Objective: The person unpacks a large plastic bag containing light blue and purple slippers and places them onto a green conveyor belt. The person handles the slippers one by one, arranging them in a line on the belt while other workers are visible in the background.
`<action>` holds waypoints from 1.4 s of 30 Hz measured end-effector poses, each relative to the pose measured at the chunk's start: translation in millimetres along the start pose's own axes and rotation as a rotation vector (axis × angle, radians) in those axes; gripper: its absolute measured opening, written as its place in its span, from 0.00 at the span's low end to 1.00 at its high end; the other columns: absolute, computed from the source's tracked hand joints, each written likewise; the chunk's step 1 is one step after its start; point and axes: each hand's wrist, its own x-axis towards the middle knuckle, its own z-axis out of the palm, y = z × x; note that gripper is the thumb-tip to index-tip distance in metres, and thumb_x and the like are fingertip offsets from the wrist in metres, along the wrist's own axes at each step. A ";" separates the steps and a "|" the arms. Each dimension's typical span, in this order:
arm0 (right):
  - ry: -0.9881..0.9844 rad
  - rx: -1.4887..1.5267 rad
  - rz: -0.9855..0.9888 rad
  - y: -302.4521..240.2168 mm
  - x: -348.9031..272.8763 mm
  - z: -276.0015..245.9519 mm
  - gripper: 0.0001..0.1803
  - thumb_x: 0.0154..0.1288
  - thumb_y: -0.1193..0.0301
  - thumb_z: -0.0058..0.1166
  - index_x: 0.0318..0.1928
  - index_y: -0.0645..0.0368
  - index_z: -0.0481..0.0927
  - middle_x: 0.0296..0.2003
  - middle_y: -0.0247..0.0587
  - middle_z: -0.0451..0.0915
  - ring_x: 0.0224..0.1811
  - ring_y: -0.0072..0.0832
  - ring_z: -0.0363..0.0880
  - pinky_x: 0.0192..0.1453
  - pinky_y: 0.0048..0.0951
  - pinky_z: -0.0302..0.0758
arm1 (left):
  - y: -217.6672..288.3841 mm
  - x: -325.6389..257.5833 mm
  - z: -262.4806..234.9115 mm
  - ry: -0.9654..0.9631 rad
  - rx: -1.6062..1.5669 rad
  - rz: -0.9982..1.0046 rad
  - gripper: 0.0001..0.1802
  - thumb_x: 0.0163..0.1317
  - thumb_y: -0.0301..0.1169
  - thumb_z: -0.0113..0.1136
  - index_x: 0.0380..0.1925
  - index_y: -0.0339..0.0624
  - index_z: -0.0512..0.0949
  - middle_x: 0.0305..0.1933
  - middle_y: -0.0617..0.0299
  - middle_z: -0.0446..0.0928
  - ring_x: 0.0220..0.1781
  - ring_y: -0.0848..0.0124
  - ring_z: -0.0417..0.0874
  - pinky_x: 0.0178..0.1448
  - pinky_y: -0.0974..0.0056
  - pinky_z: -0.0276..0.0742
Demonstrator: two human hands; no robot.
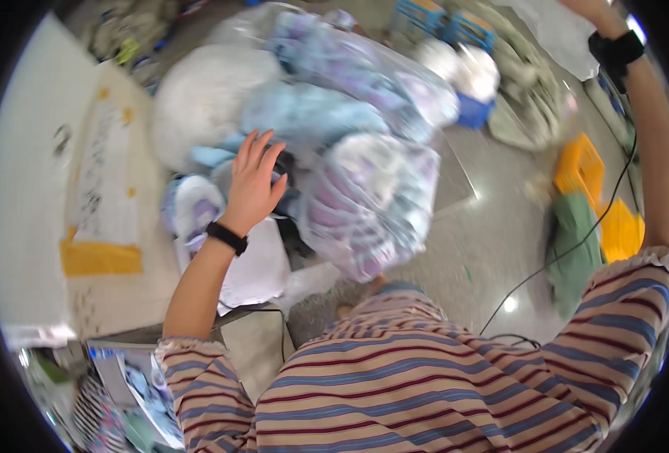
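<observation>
The left hand [253, 181] is extended forward, palm down, fingers spread and open, holding nothing. It hovers over a small dark object [285, 167] wedged in the pile; contact cannot be confirmed because the frame is motion-blurred. A black wristband [226, 238] sits on that wrist.

The right hand is raised to the upper right corner and is cut off by the frame edge, so its state cannot be told. Only the wrist with its black strap [616, 49] and the forearm show. A thin black cable [576, 245] runs down from that arm toward the striped shirt [425, 377].

Directly right of the left hand lies a large clear plastic bag stuffed with purple-and-white patterned fabric [372, 204]. Behind it sits a pale blue bagged bundle [304, 113], and to the left of that a round white sack [206, 98]. White flat packets [255, 264] lie under the left wrist.

Judged procedure for the reach in hand:
1. Lower the open hand onto the dark object before closing the fingers; the surrounding plastic appears slippery.
2. Close around the object itself, not the bag film.
3. Keep the large purple-patterned bag from rolling toward the floor, as it seems to overhang the pile's near edge.

Yellow plastic crates [587, 177] stand well apart on the grey floor [485, 249] to the right.
</observation>
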 end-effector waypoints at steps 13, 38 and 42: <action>-0.752 0.756 -0.790 -260.0 162.7 220.7 0.46 0.40 0.67 0.64 0.63 0.57 0.58 0.41 0.56 0.77 0.43 0.52 0.76 0.47 0.46 0.72 | -196.4 65.3 -36.6 -0.214 0.940 -0.502 0.22 0.59 0.33 0.44 0.54 0.45 0.70 0.65 0.61 0.61 0.68 0.70 0.55 0.70 0.55 0.44; -0.204 1.444 -0.798 -327.6 223.1 329.5 0.31 0.58 0.58 0.54 0.56 0.67 0.66 0.48 0.54 0.75 0.46 0.38 0.75 0.55 0.32 0.69 | -38.9 8.2 -68.0 -0.057 0.240 -0.249 0.30 0.45 0.31 0.61 0.53 0.46 0.68 0.62 0.51 0.60 0.65 0.50 0.57 0.61 0.48 0.57; -0.773 1.456 -0.898 -217.3 101.0 256.0 0.26 0.60 0.62 0.56 0.54 0.64 0.67 0.45 0.48 0.77 0.45 0.33 0.75 0.50 0.32 0.72 | 52.3 -32.5 -0.2 -0.290 -0.278 -0.234 0.48 0.43 0.45 0.68 0.62 0.41 0.54 0.65 0.42 0.53 0.67 0.44 0.53 0.67 0.45 0.52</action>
